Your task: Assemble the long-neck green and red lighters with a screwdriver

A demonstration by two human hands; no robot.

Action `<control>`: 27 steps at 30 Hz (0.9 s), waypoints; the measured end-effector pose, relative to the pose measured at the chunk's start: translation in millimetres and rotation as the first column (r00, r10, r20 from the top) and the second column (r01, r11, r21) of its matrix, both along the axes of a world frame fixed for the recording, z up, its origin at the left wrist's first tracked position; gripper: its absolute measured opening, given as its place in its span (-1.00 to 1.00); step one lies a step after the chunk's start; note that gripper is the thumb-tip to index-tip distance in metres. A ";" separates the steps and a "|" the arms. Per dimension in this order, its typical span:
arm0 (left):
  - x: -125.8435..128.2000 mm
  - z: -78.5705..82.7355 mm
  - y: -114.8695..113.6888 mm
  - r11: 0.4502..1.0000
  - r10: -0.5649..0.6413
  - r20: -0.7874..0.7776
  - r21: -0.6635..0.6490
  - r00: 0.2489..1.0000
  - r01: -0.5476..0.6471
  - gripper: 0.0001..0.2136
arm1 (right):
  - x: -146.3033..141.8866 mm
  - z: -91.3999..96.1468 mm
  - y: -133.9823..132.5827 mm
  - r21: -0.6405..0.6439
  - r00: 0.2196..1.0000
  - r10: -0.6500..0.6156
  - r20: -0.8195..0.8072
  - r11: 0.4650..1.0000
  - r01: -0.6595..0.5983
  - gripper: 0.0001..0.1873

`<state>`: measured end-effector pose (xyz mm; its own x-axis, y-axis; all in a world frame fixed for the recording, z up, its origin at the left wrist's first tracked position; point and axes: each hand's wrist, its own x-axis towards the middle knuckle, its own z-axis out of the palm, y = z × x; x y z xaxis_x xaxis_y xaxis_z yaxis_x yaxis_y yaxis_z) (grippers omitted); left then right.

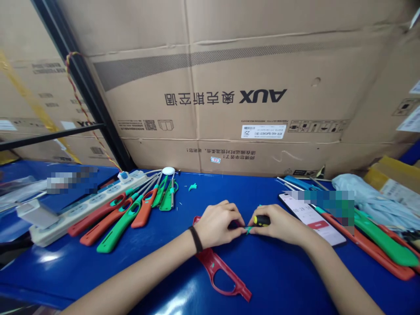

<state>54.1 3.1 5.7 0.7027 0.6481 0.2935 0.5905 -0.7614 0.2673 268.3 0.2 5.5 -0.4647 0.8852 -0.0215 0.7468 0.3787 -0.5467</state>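
Fingertips of my left hand (221, 223) pinch a small green plastic piece (248, 230) just above the blue table. Close against it, my right hand (278, 223) grips a screwdriver with a black and yellow handle (261, 220); its fingertips also touch the green piece. Most of the screwdriver's shaft is hidden by the fingers. Partly beneath my left hand and wrist lies a red lighter casing half (226, 275), its trigger loop toward me. Farther back on the table is a loose small green trigger part (193, 187).
Several long-necked lighters (121, 223) and opened green casings (169, 197) lie at left beside a white power strip (82, 214). At right are a phone (316, 225) and more lighters (377, 236). A large cardboard box (213, 65) stands behind the table; a black metal frame (85, 78) rises at left.
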 end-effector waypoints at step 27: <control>-1.7 -12.6 -5.0 1.000 0.003 0.070 0.010 0.998 -0.003 -0.88 | -5.4 4.8 -3.2 0.028 0.999 0.004 0.052 1.000 -0.005 -0.92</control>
